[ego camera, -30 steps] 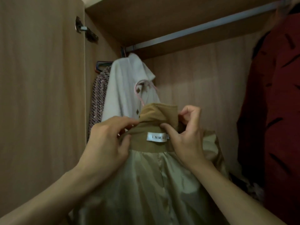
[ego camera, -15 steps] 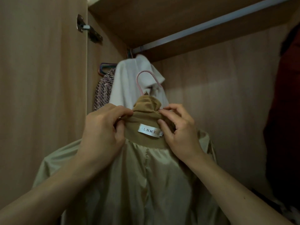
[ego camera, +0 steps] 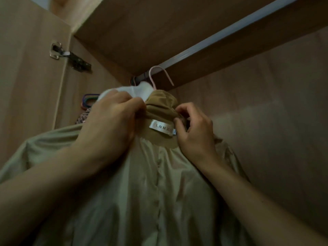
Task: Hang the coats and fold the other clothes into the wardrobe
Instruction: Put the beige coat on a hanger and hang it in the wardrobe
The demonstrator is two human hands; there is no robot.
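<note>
**Tan-collared coat held up at the wardrobe rail**

Both hands hold a coat by its collar just below the metal rail. The left hand grips the collar's left side with its fingers curled into the cloth. The right hand pinches the collar's right edge between thumb and fingertips, beside a white sewn-in label. The coat's pale, shiny lining faces the camera and hangs down from the collar. A pink hanger hook rises out of the collar, and its top reaches the rail; whether it sits over the rail cannot be told. A white garment hangs below the rail's left end, behind the left hand. Lower and further left of the rail are some coloured hangers, a speckled garment and a door hinge.
</note>
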